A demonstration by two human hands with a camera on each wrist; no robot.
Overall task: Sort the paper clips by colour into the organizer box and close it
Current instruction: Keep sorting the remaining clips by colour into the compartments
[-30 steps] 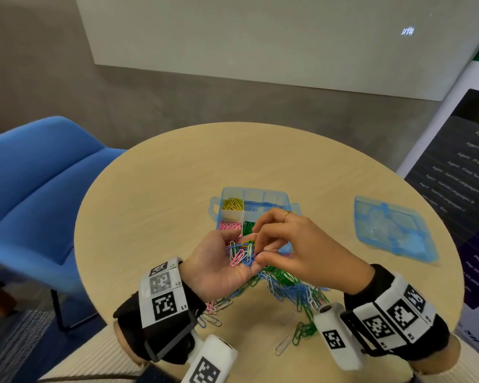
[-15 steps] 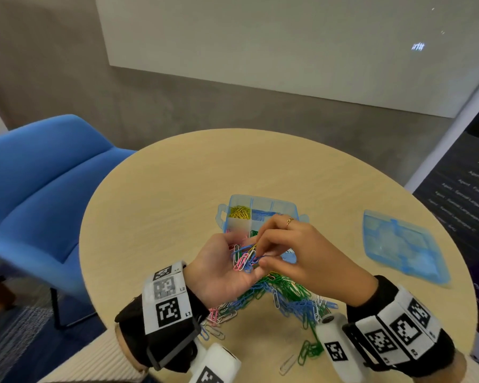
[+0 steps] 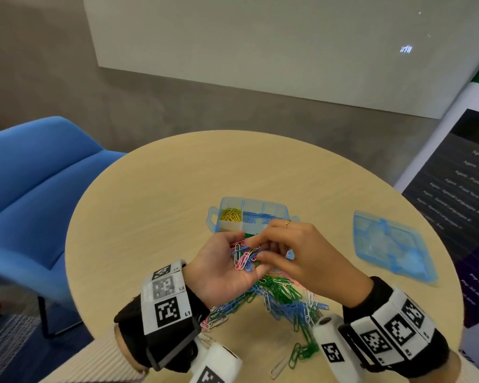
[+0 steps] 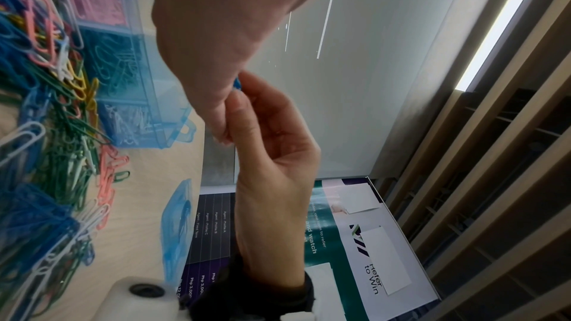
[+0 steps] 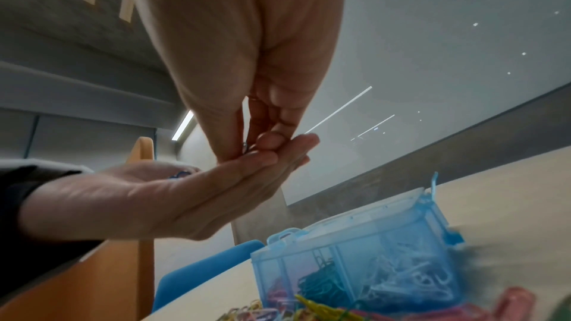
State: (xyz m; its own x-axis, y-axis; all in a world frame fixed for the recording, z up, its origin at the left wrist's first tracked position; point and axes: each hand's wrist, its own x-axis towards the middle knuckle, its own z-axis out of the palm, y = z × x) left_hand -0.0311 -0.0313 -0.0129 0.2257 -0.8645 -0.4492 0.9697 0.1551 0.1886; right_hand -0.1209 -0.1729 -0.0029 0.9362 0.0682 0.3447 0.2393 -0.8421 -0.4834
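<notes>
Over on the left stood a blue upholstered chair (image 3: 33, 189), soft and rounded, tucked against the round table (image 3: 155, 194) with its pale wood-grain top. The left hand (image 3: 221, 269) lay palm up and cupped above the table, fingers relaxed, cradling a small bunch of clips (image 3: 244, 258), pink, blue and white; on its wristband the printed codes read L1 and L2. Under both hands sprawled the loose pile of paper clips (image 3: 282, 297) (green and blue mostly, with pink and white strays), thin bent wire in a tangle, and a few green ones plus one white lay apart near the table's close edge. Just beyond the hands sat the organizer box (image 3: 230, 201), translucent blue plastic with dividers and a small handle loop on each end, lid off: yellow clips in its far-left compartment, blue next to them; from the left wrist view pink, green and white ones filled the near row. The hands blocked most of that near row from the head view. The right hand (image 3: 296, 250), a thin gold ring on one finger, reached into the left palm with thumb and fingertips pinched on a blue clip there. Further right the lid (image 3: 390, 244) lay flat by itself, well apart from the box. At the far right a dark banner (image 3: 459, 194) listed "Agent - Profile A", "Profile B", "Profile C", "Fixed Term"; the left wrist view also caught "Refer to Win" on it
</notes>
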